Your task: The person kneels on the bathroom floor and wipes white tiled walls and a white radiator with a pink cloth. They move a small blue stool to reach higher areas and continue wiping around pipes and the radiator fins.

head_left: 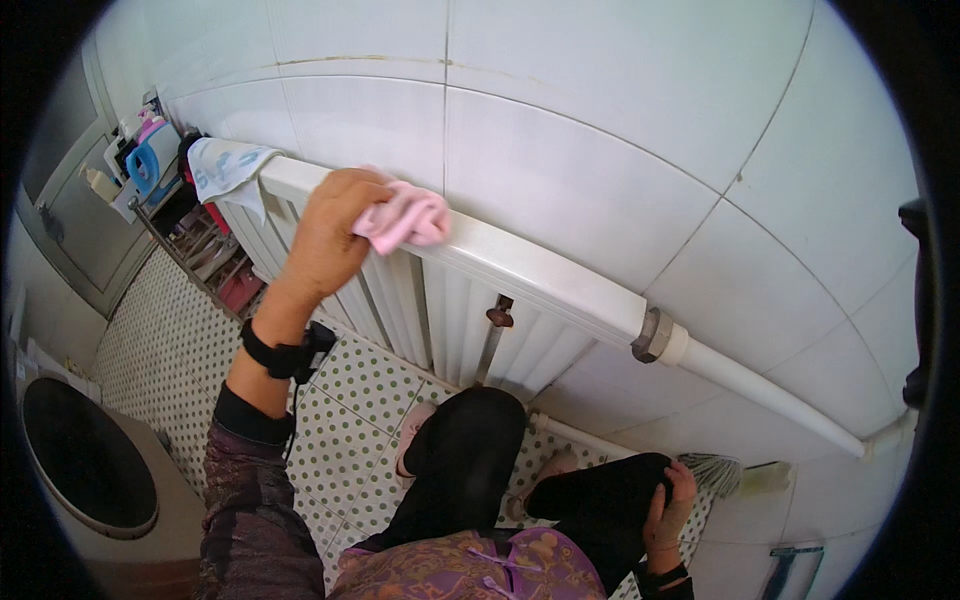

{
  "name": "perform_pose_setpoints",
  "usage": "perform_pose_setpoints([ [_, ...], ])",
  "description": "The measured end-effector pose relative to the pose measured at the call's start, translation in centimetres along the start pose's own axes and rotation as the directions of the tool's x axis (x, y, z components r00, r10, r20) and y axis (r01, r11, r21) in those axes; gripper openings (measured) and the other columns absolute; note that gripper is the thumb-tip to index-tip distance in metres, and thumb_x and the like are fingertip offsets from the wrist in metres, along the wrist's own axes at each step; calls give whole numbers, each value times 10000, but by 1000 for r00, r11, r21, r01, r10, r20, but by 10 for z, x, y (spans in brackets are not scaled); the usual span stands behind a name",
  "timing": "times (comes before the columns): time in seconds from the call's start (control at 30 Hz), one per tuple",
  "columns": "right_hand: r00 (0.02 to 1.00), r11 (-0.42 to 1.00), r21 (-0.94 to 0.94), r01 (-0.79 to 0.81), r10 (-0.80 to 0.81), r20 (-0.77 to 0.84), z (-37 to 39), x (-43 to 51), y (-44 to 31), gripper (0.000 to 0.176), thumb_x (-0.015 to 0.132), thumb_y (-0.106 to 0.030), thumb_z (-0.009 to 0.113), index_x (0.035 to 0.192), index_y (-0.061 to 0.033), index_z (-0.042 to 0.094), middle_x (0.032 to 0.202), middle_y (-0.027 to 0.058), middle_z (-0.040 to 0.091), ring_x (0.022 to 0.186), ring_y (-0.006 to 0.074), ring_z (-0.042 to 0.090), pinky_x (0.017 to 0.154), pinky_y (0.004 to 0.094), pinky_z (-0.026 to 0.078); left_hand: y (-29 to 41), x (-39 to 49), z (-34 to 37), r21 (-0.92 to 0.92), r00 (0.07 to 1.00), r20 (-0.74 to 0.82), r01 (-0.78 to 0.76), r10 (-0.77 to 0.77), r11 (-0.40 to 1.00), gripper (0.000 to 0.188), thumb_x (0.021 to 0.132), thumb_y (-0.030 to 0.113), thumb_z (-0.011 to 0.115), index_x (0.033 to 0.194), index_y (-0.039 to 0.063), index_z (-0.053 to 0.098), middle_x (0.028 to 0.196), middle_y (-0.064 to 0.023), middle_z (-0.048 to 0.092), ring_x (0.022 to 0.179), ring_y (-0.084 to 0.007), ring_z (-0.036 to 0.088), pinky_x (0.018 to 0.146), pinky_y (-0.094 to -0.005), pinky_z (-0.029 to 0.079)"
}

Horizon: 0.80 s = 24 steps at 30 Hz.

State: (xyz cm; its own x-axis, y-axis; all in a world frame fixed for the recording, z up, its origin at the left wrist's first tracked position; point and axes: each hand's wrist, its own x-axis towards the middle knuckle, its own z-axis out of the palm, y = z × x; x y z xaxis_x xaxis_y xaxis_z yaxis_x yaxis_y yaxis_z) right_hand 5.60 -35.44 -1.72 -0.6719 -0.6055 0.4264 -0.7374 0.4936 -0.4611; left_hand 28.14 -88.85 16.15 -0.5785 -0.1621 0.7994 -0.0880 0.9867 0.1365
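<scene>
My left hand [334,225] grips a bunched pink cloth [409,217] and presses it on the flat top of a white radiator [540,262] fixed along the tiled wall. The cloth covers part of the top edge, and its underside is hidden. Down at the lower right, my right hand [670,506] rests on my black-trousered knee, fingers slightly spread, with nothing in it. At the radiator's far left end lies a white towel with blue print [229,172], draped over the top.
A white pipe [772,397] leaves the radiator through a metal nut [651,335]. A rack [202,255] of shoes and bottles stands left, near a grey door [90,202]. A round-doored appliance [90,457] is lower left. A mop head [712,472] lies by the right wall.
</scene>
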Motion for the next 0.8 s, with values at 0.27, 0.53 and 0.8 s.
perform_pose_setpoints([
  [0.27, 1000, 1000, -4, 22, -22, -10, -4, 1, -1, 260, 885, 5, 594, 1144, 23, 607, 1270, 222, 593, 1186, 410, 548, 1048, 492, 413, -64, -17, -24, 101, 987, 0, 162, -162, 982, 251, 858, 30, 656, 1107, 43, 679, 1090, -121, 690, 1025, -292, 632, 924, -388, 478],
  [0.53, 1000, 1000, -15, 17, -17, -2, -5, 3, -2, 244, 896, -17, 590, 1136, 19, 615, 1263, 228, 600, 1179, 413, 551, 1045, 478, 411, -133, -35, -59, 234, 914, -17, 398, -405, 887, 223, 864, 7, 601, 1078, 16, 662, 1028, -135, 678, 968, -276, 635, 897, -364, 482],
  [0.8, 996, 996, 34, 77, -75, -53, -1, 9, -5, 224, 891, -38, 611, 1107, 19, 630, 1249, 215, 614, 1156, 401, 564, 1026, 471, 420, -123, -21, -36, -250, 689, -163, 663, -706, 705, 184, 866, 59, 597, 1046, 39, 633, 807, -70, 630, 663, -191, 588, 560, -329, 452],
])
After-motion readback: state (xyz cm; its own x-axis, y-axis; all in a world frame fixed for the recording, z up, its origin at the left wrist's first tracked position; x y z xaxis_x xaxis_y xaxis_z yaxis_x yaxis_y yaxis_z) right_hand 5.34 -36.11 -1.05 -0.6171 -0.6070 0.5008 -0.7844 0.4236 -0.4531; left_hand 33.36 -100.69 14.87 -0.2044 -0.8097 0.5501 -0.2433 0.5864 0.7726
